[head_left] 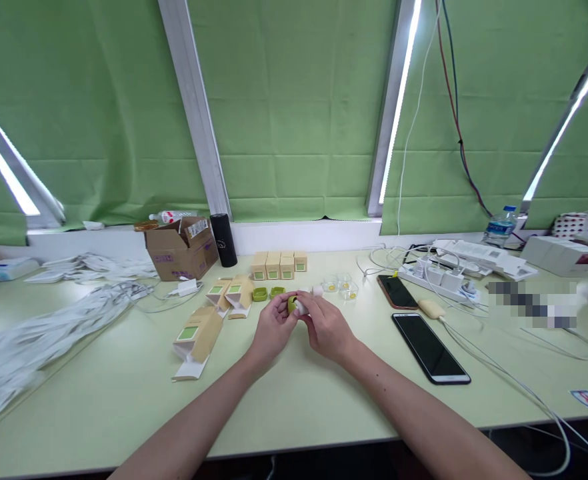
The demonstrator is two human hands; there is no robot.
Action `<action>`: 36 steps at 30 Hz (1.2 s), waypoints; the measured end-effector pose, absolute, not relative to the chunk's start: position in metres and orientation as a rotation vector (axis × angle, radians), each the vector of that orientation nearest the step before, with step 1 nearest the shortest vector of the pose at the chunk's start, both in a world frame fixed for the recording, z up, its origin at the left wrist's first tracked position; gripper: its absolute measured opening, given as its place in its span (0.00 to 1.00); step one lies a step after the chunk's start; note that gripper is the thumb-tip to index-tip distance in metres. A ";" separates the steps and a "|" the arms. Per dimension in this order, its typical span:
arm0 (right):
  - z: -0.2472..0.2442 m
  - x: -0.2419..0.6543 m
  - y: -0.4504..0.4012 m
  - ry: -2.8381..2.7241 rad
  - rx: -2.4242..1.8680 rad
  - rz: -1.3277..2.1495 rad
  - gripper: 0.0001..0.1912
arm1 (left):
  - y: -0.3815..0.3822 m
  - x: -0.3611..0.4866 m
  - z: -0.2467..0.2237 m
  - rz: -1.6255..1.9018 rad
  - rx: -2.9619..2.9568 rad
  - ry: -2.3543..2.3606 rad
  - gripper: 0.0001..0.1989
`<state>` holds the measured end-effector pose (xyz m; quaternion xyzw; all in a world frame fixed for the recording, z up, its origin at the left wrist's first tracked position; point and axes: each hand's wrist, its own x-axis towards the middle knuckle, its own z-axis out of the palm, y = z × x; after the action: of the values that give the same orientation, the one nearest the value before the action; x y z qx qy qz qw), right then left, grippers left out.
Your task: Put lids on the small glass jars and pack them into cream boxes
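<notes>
Fingers of the left hand (273,333) are pinching a small green piece (292,305), and the right hand (330,330) has a little white piece (301,307) pinched right up against it. Both are over the middle of the pale table (294,407), hands close together. Can't really tell if the pieces are joined, fingers cover too much. Two green containers (260,294) sit just behind, open kraft boxes (207,330) off left, clear cases (344,285) to the right, then two phones (431,348) further over.
</notes>
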<state>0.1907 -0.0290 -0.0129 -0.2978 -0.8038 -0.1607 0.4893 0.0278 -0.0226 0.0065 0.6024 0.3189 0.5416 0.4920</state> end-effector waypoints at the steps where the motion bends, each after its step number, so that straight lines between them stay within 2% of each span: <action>1: -0.013 0.190 -0.029 -1.954 -0.720 -0.391 0.25 | -0.022 0.028 0.006 1.318 1.464 0.779 0.25; 9: -0.011 0.190 -0.030 -1.929 -0.722 -0.408 0.24 | -0.022 0.027 0.002 1.319 1.537 0.700 0.25; 36: -0.009 0.187 -0.030 -1.936 -0.680 -0.408 0.25 | -0.031 0.031 0.012 1.427 1.460 0.848 0.22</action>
<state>0.1873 -0.0299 -0.0095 -0.2814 -0.8009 -0.1690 0.5009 0.0314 -0.0306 0.0122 0.5903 0.3426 0.5767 0.4490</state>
